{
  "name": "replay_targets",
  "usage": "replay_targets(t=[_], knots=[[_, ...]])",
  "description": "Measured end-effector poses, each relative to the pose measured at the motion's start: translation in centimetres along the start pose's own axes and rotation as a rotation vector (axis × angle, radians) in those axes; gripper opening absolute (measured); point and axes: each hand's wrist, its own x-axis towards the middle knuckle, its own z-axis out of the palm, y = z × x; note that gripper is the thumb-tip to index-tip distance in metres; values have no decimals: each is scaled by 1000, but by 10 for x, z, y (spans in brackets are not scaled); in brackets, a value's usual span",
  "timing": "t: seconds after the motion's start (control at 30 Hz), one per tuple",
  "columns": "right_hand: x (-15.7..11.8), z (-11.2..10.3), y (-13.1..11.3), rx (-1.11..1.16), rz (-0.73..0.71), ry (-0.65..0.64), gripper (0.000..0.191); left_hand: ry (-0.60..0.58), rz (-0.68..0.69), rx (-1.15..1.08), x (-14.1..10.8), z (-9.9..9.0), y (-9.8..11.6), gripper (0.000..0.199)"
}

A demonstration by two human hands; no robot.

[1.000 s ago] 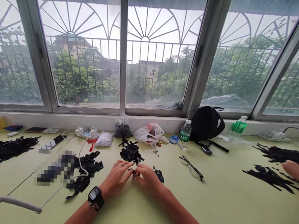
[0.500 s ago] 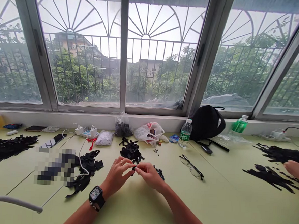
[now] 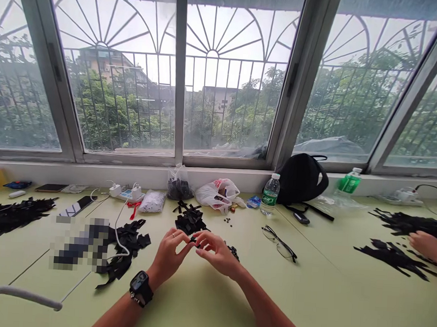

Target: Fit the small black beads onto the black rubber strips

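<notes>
In the head view, a person sits at a pale green worktop (image 3: pixel 194 310) below a row of barred windows, doing close finger work on a small black piece (image 3: pixel 192 239). That piece is just in front of a heap of black scraps (image 3: pixel 191 220), the landmark for everything else here.

The left hand (image 3: pixel 170 254), with a wristwatch (image 3: pixel 141 288) on its wrist, and the right hand (image 3: pixel 215 254) are both closed narrowly and nearly meet. Their fingertips pinch the small piece between them, and part of it is hidden by the fingers.

Just right of the heap lies a small pile of dark bits (image 3: pixel 233 252), and farther right a pair of glasses (image 3: pixel 279 244). Behind the heap stands a clear bag of black scraps (image 3: pixel 178 183), with a white plastic bag (image 3: pixel 218 194) beside it. A tangle of black strips (image 3: pixel 126 244) lies left of the heap. Well right of the heap, a co-worker's hand (image 3: pixel 428 247) is at the edge of a spread of black strips (image 3: pixel 407 224), well apart from the person's own hands.
</notes>
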Motion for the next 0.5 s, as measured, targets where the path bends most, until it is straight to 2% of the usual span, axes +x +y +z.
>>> replay_targets(t=[0.07,0.27,0.4,0.5], knots=[[0,1,-1,5,-5,-32,18,-12,-4,-6,-1,1,0,27],[2,0,5,18,19,-14,27,-22,-51,-48,-2,4,-1,27],[2,0,11,1,94,-45,41,50,-119,-77,-1,3,-1,24],[1,1,15,-56,57,7,34,72,-142,-92,-1,3,-2,24]])
